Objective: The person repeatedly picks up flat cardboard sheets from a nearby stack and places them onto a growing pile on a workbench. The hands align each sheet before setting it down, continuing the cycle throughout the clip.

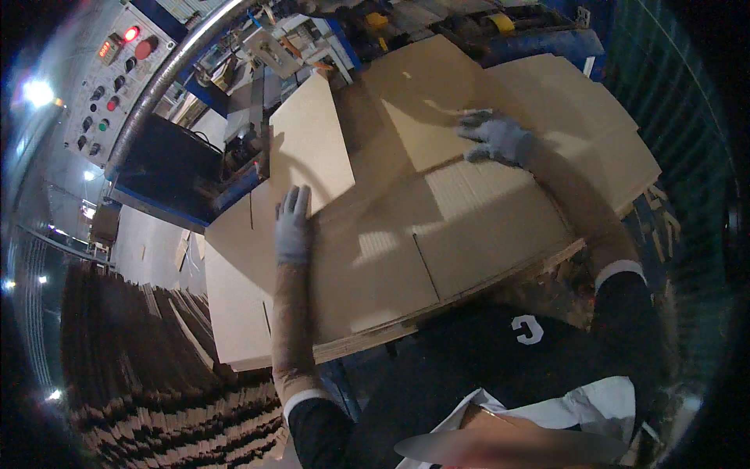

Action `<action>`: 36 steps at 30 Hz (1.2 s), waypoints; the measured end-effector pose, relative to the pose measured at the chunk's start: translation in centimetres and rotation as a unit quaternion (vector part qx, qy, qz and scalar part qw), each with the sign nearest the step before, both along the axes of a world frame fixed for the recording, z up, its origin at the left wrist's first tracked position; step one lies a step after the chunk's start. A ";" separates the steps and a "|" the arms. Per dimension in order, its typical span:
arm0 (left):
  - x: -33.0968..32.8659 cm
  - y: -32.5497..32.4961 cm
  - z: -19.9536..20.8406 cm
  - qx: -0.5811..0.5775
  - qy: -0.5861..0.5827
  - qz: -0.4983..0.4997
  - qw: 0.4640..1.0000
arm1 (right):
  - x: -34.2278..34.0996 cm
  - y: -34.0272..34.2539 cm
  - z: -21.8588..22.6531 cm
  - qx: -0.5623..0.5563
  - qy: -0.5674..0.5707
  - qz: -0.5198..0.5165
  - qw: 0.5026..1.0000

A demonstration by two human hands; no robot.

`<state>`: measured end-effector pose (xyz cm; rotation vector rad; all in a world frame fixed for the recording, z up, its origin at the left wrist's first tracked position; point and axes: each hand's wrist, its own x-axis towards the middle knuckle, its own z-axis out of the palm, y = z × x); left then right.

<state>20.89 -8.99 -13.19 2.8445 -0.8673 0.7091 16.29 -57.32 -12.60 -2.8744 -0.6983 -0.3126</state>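
Dim factory floor beside a machine: left hand (293, 227) and right hand (496, 137), fingers flat, are pressing a cardboard stack (391, 258) overhanging its support, risking sheets sliding off.

A stack of flat cardboard sheets (406, 258) fills the centre of the frame. The left hand (293, 227) rests flat on its left part, the right hand (496, 137) on its upper right part. A control panel (117, 70) sits at upper left, behind the sheets. Another stack of cardboard (148, 375) lies at lower left, below the sheets.
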 end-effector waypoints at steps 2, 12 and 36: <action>3.1 -1.5 0.1 0.011 -0.002 0.077 0.997 | 2.6 1.3 -0.3 -0.005 -0.031 -0.054 0.998; -9.6 5.9 0.3 -0.201 -0.128 0.449 0.861 | -13.2 -7.1 -1.0 0.038 -0.237 -0.293 0.925; -20.2 18.2 2.7 -0.783 -0.056 0.178 0.594 | -18.2 -14.2 0.7 0.214 -0.323 -0.477 0.789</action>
